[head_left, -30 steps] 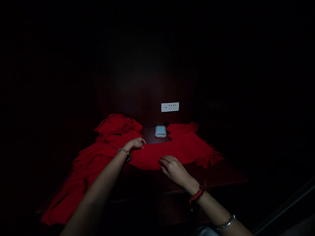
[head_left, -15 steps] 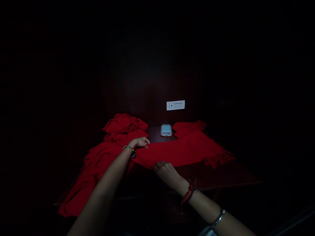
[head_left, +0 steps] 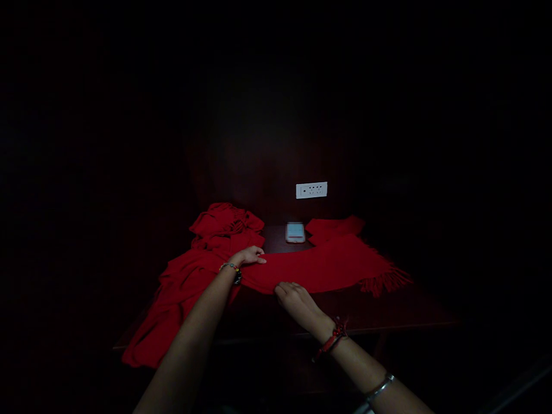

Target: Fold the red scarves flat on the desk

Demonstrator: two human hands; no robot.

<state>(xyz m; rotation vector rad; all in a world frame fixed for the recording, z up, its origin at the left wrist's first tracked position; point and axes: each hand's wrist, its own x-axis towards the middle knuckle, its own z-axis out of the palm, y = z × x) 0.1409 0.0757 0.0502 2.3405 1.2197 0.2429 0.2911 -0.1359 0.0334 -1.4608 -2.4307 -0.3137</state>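
A red fringed scarf [head_left: 319,267] lies lengthwise across the dark table, its tassels toward the right. My left hand [head_left: 250,256] is at the scarf's far edge near the left, the cloth's border between thumb and fingers. On the near edge, my right hand [head_left: 295,299] has its fingers curled around the border of the cloth; its fingertips are partly hidden. To the left the red cloth runs into loose folds [head_left: 176,293] that hang over the table's front edge, partly behind my left forearm.
A crumpled heap of red cloth [head_left: 224,221] sits at the back left. A phone [head_left: 295,232] lies behind the scarf, beside a folded red piece [head_left: 334,227] at the back right. A white socket panel [head_left: 311,190] is on the dark wall. The table's front edge [head_left: 409,326] shows dimly.
My right hand has slid left along the near edge and its fingers have curled closed on the cloth. My left hand stays at the far edge. The whole view has shifted slightly.
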